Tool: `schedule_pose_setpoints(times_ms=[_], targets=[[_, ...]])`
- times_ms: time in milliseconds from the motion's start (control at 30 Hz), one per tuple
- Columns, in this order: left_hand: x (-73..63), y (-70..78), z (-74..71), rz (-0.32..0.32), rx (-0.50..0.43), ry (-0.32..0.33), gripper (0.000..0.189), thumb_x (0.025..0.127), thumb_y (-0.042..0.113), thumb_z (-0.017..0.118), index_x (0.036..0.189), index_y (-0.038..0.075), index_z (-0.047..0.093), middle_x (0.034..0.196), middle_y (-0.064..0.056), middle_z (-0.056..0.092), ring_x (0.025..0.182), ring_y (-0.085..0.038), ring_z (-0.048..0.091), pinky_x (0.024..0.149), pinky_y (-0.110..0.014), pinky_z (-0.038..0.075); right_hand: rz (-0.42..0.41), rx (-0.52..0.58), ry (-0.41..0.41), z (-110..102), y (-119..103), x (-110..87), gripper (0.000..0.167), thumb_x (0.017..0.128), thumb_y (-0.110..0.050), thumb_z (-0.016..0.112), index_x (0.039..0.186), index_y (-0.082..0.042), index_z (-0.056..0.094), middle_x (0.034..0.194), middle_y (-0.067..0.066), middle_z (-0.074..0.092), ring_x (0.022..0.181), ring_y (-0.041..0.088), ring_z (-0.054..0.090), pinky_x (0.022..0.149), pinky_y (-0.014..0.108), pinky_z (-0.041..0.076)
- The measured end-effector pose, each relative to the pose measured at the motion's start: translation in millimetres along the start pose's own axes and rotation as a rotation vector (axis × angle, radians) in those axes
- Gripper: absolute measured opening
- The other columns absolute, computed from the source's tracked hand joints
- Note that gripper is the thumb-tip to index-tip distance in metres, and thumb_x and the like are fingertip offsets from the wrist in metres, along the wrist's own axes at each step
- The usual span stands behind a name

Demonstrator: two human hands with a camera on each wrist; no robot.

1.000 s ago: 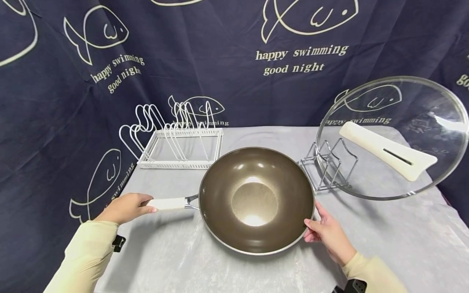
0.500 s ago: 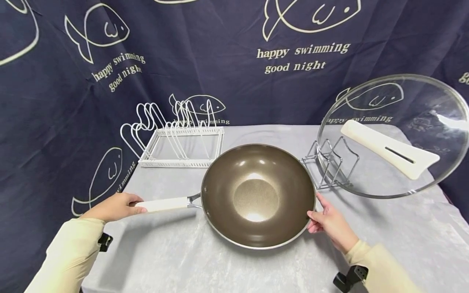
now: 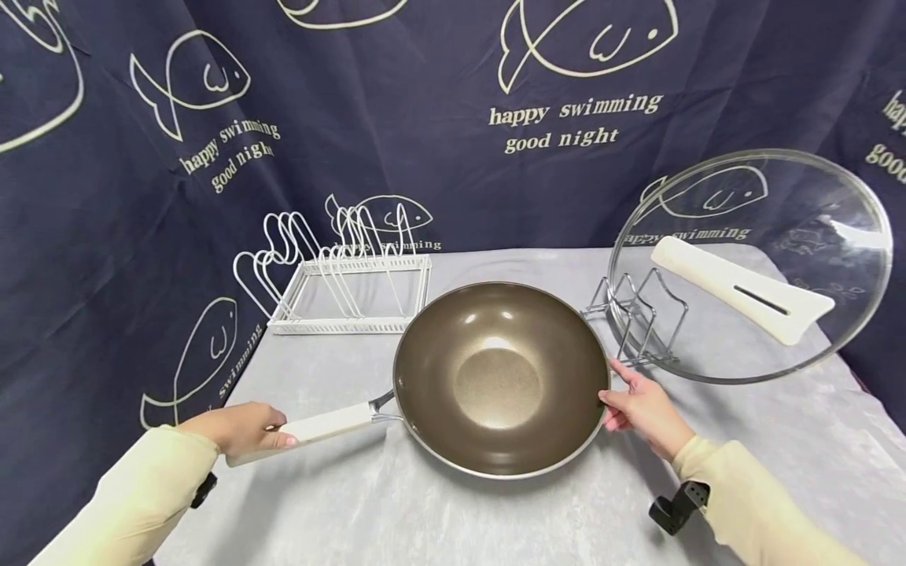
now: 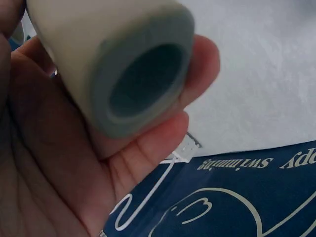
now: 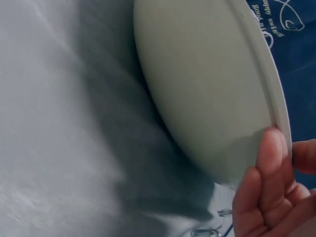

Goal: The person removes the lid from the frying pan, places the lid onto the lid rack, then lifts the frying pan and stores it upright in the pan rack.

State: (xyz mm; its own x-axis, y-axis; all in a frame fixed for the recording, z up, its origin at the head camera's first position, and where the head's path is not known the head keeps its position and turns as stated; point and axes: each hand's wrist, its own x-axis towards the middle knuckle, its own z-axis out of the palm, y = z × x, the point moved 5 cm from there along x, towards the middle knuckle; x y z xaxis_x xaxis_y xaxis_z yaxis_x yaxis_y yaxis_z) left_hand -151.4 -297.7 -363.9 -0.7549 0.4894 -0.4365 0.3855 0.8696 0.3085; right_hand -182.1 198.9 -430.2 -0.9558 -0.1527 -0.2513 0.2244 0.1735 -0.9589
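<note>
A wide wok (image 3: 499, 330) with a brown inside and pale outside faces upward in the middle of the head view. My left hand (image 3: 244, 431) grips its cream handle (image 3: 333, 424), whose end pokes out past the palm. The left wrist view shows fingers curled under the handle (image 4: 79, 39) and an oval hole in its end. With thumb inside and fingers (image 5: 271, 153) beneath, my right hand (image 3: 644, 413) pinches the right rim. In the right wrist view the wok's pale underside (image 5: 202, 89) casts a shadow on the table; whether its base touches is hidden.
A white wire rack (image 3: 347, 324) stands at the back left. Right of the wok, a small metal rack (image 3: 654, 314) holds a large glass lid (image 3: 750, 369) upright, with a cream handle (image 3: 743, 287). A grey cloth (image 3: 538, 527) covers the table. Behind hangs a dark blue curtain (image 3: 425, 102).
The wok has turned slightly, its handle swinging from nearly level to slanting down-left. My left hand has moved left and nearer with it. My right hand has shifted slightly up and right.
</note>
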Motion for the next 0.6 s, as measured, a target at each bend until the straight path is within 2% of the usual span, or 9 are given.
schedule_pose_setpoints(times_ms=[233,367,500,600], targets=[[-8.4,9.5,18.2,0.146,-0.061,0.064,0.027,0.090,0.031,0.063,0.075,0.009,0.062,0.066,0.013,0.053,0.058,0.002,0.045,0.052,-0.023,0.044,0.045,-0.085,0.054,10.5,14.6,-9.3,0.087,0.090,-0.008,0.060,0.152,-0.003,-0.001,0.050,-0.002,0.056,0.044,0.008,0.055,0.043,0.022,0.041],[-11.2,12.0,20.4,0.146,-0.077,0.076,0.024,0.090,0.029,0.063,0.075,0.010,0.061,0.066,0.015,0.050,0.057,0.003,0.044,0.050,-0.022,0.043,0.053,-0.042,0.097,19.4,20.5,-19.4,0.088,0.090,-0.006,0.060,0.152,-0.003,-0.002,0.051,-0.001,0.057,0.044,0.009,0.055,0.042,0.021,0.040],[-14.5,16.1,21.5,0.137,-0.109,0.080,0.022,0.090,0.027,0.063,0.074,0.012,0.059,0.065,0.016,0.048,0.055,0.003,0.044,0.045,-0.019,0.043,0.065,0.044,0.082,28.0,21.7,-25.2,0.085,0.092,0.000,0.052,0.151,-0.005,-0.009,0.052,0.002,0.057,0.044,0.008,0.055,0.041,0.020,0.043],[-16.8,21.8,25.1,0.135,-0.171,0.062,0.023,0.091,0.026,0.063,0.073,0.013,0.056,0.063,0.016,0.046,0.051,0.004,0.045,0.036,-0.017,0.040,0.056,0.066,0.066,28.2,18.2,-22.7,0.080,0.094,0.001,0.046,0.151,-0.008,-0.009,0.051,0.004,0.055,0.041,0.008,0.053,0.041,0.020,0.044]])
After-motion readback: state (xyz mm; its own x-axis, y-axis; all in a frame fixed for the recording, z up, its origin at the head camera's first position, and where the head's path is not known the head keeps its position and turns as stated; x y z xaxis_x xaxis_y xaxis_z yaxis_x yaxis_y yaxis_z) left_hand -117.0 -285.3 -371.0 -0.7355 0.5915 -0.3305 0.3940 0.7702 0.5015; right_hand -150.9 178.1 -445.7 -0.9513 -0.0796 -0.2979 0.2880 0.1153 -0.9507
